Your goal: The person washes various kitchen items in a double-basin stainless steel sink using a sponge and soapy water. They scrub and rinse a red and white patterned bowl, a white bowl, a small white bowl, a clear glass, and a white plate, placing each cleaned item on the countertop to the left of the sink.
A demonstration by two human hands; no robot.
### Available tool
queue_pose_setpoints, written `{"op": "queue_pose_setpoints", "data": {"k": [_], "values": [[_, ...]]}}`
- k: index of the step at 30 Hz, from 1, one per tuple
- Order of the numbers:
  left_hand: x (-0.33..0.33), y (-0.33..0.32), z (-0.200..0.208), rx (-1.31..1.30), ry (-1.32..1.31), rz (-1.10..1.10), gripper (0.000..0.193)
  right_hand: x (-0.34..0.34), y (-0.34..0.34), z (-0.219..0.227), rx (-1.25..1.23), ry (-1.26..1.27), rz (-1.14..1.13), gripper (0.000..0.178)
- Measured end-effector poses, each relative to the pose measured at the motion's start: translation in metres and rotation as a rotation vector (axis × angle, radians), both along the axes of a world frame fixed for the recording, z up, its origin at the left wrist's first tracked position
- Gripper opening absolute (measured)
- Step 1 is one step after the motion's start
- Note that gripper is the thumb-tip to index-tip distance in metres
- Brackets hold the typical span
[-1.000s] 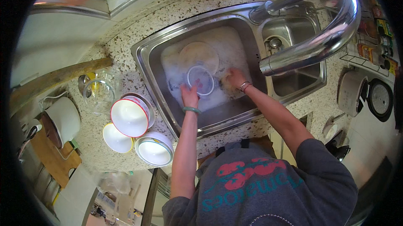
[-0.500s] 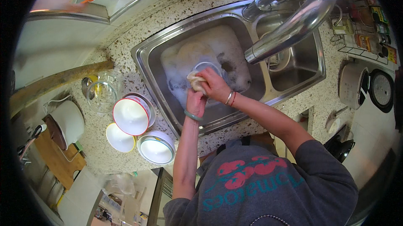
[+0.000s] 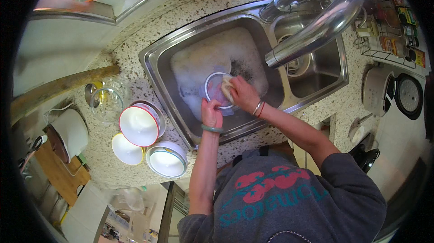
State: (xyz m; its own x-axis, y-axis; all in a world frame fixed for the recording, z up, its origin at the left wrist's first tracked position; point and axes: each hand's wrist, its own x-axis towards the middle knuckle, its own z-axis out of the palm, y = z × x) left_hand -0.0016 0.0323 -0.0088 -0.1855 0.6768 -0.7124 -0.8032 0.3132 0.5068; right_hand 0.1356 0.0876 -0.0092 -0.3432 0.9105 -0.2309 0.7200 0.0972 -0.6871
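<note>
Over the large left basin of the steel sink [image 3: 159, 69], which holds sudsy water, I have a round clear plastic lid [image 3: 216, 90] with a white ring and tabs at its edge. Its near-left edge is gripped by my left hand [image 3: 211, 114], a green bangle at the wrist. My right hand [image 3: 246, 96] is closed on a beige dishcloth [image 3: 227, 88], pressed against the lid's right side. Pale foam [image 3: 199, 58] covers much of the water beyond my hands.
A curved chrome faucet [image 3: 316, 30] reaches over the divider towards the small right basin [image 3: 316, 78]. Left of the sink stand stacked white bowls [image 3: 140, 124] and a clear glass jar [image 3: 107, 104]. A rice cooker [image 3: 379, 93] sits at the right with its lid raised.
My hands were close together around the cloth, partly covering the lid. Now my right hand and the cloth have shifted right, my left hand is slightly lower, and more of the lid shows.
</note>
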Motion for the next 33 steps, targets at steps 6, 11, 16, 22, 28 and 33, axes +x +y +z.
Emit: {"op": "queue_pose_setpoints", "data": {"k": [6,11,16,22,28,33], "values": [[-0.005,-0.005,-0.011,-0.012,-0.257,-0.002,0.028,-0.032,-0.002,0.025,0.066,0.227,0.04,0.018],[-0.004,-0.022,-0.035,0.019,-0.103,-0.034,0.027,-0.041,0.039,-0.015,-0.04,-0.105,-0.078,0.02],[-0.008,-0.006,-0.019,0.089,0.435,-0.345,0.046,0.006,0.058,-0.069,0.115,-0.015,-0.212,0.022],[-0.015,-0.001,-0.015,0.242,1.631,-0.93,0.045,0.048,0.031,-0.127,0.252,-0.437,0.073,0.027],[-0.021,-0.029,-0.06,-0.12,0.838,-0.501,0.032,0.044,0.026,-0.112,-0.105,-0.195,0.002,0.033],[-0.012,-0.026,-0.078,-0.202,-0.166,-0.153,0.038,-0.003,-0.013,-0.084,-0.396,0.324,-0.195,0.042]]}}
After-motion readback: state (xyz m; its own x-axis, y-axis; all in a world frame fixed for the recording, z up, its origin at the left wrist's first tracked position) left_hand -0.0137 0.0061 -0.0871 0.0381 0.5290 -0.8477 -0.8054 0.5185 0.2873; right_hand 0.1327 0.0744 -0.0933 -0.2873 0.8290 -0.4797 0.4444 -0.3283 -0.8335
